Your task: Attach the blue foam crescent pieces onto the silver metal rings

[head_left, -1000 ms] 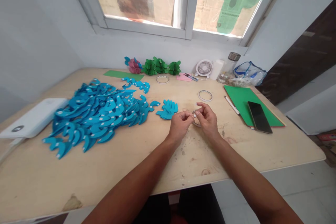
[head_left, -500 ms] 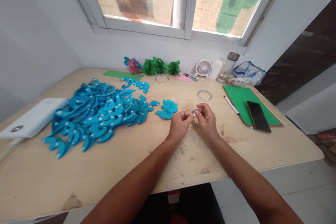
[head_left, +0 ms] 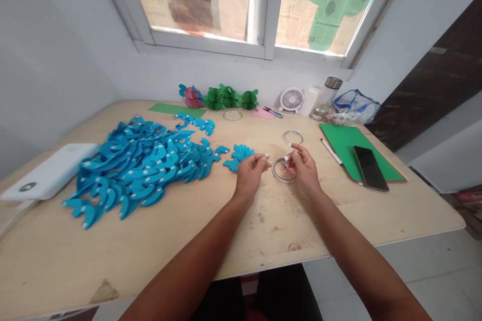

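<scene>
My left hand (head_left: 249, 176) pinches a small white bit, like a piece of tape (head_left: 267, 157), between thumb and fingertips. A short gap to the right, my right hand (head_left: 308, 173) has its fingers closed, with small white tape bits (head_left: 286, 159) showing at the thumb and fingertips. Between the hands lies a narrow ring-shaped tape roll (head_left: 276, 176), partly covered by the right hand. Just behind my left hand sits a small cluster of blue curved paper pieces (head_left: 238, 155). A large heap of similar blue pieces (head_left: 150, 158), many with white squares, spreads further left.
Two more tape rolls (head_left: 292, 132) (head_left: 232, 112) lie behind the hands. A pen (head_left: 331, 151), green sheets (head_left: 342, 145) and a phone (head_left: 371, 168) are at the right. Green paper flowers (head_left: 229, 95), a fan (head_left: 291, 99) and a bottle (head_left: 327, 98) line the wall. A white power bank (head_left: 52, 165) lies left.
My hands were together over the tape roll; they have moved apart, left hand leftward and right hand rightward, each with a white bit at the fingers. More of the roll shows.
</scene>
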